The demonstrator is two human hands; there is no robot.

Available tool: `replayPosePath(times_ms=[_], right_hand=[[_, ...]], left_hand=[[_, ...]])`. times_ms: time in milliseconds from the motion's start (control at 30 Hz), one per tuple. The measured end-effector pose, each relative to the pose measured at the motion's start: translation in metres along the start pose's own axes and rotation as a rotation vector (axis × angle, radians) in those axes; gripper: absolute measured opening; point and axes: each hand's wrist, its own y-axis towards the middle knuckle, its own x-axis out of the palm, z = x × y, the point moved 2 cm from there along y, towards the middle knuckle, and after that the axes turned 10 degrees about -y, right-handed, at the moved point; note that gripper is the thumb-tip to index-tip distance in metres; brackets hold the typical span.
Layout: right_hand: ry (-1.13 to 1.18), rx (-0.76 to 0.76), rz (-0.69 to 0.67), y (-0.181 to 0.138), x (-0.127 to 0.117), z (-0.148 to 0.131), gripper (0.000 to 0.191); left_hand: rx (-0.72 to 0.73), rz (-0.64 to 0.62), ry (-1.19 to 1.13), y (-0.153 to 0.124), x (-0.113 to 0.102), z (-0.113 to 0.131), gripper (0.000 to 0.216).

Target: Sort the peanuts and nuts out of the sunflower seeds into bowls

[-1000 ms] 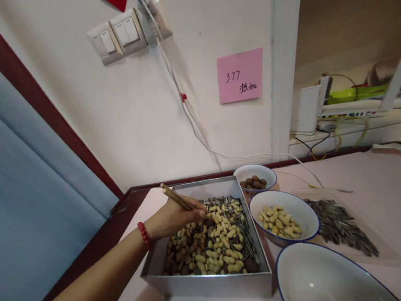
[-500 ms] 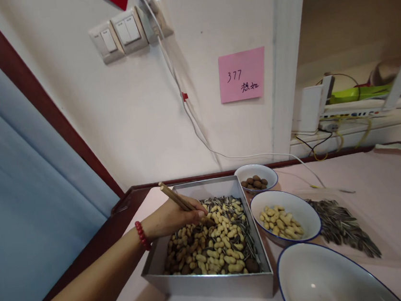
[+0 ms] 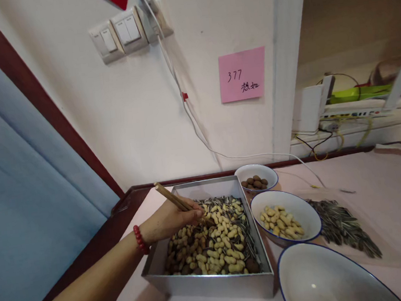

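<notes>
My left hand (image 3: 175,217), with a red bead bracelet (image 3: 140,240) at the wrist, is closed around a pair of wooden chopsticks (image 3: 169,196). It hovers over the left part of a grey metal box (image 3: 208,283). The chopsticks slant down to the right, their tips among the unshelled peanuts (image 3: 225,239) in the box. Striped sunflower seeds (image 3: 249,241) and several round brown nuts (image 3: 252,264) lie mixed in with them. Whether the tips grip anything is too small to make out. My right hand is out of view.
Right of the box stand a bowl (image 3: 255,167) of brown nuts, a bowl (image 3: 311,215) of peanuts and a large white bowl (image 3: 327,276). Sunflower seeds (image 3: 347,228) lie on a clear tray (image 3: 385,245). A white cable (image 3: 259,155) runs along the wall onto the table.
My left hand has shifted slightly left, and the chopsticks lean lower, their upper ends further left. The box and bowls stay where they were.
</notes>
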Motion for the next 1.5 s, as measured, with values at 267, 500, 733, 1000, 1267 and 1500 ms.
replayPosePath(times_ms=[267, 500, 733, 1000, 1267, 1500], right_hand=[[-0.060, 0.054, 0.078, 0.023, -0.020, 0.025, 0.074], [-0.076, 0.064, 0.070, 0.025, -0.019, 0.030, 0.078], [-0.058, 0.049, 0.037, 0.033, -0.018, 0.032, 0.068], [-0.061, 0.030, 0.046, 0.025, -0.020, 0.034, 0.079], [-0.052, 0.003, -0.014, 0.023, -0.023, 0.031, 0.075], [-0.056, 0.015, -0.027, 0.019, -0.024, 0.023, 0.068]], left_hand=[[0.050, -0.032, 0.069, 0.000, 0.000, 0.003, 0.032], [0.037, -0.036, 0.123, 0.004, 0.003, 0.005, 0.034], [0.062, -0.015, 0.129, 0.005, 0.002, 0.001, 0.028], [0.039, -0.033, 0.062, 0.003, 0.001, 0.003, 0.029], [-0.005, -0.057, 0.099, 0.004, 0.001, 0.003, 0.032], [0.022, -0.115, 0.073, 0.003, -0.001, 0.000, 0.033]])
